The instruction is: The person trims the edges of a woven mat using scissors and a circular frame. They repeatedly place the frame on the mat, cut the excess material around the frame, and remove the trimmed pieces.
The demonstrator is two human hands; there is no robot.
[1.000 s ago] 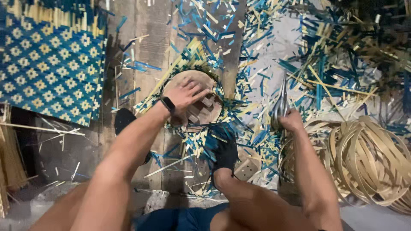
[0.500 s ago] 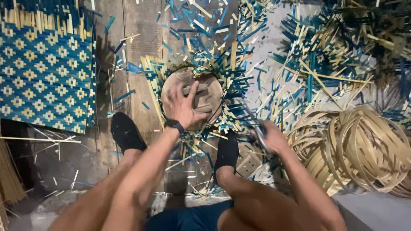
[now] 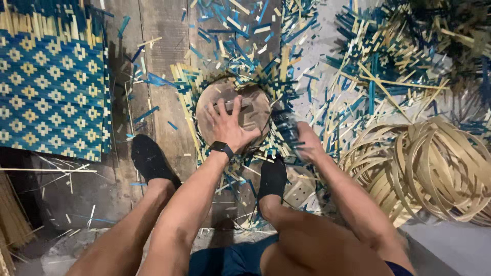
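Wooden planks of the floor [image 3: 163, 51] are seen from above, strewn with short blue and pale yellow offcuts of bamboo strip [image 3: 240, 46]. At the centre a round brown wooden disc [image 3: 255, 110] is laid flat on a partly woven piece of blue and yellow bamboo strips [image 3: 186, 84], whose loose ends fan out around the disc's rim. The left hand [image 3: 227, 128] is pressed palm down on the disc, with the fingers spread wide and nothing clasped in its grip; a black wristband [image 3: 222, 149] is worn at the wrist. The right hand [image 3: 306, 142] is held just beside the disc's right edge, closed around a dark tool [image 3: 287, 130] that is blurred by motion, so its kind cannot be told. Two feet in black socks [image 3: 148, 161] are planted on the floor, one to the left of the disc and one just below it, resting on the woven strips. A finished mat woven in a blue and yellow diamond pattern [image 3: 51, 97] is spread at the left, well apart from the disc. A heap of coiled pale bamboo hoops [image 3: 424, 168] is lying at the right, near the right forearm. More blue and yellow strips [image 3: 388, 66] are piled at the upper right.
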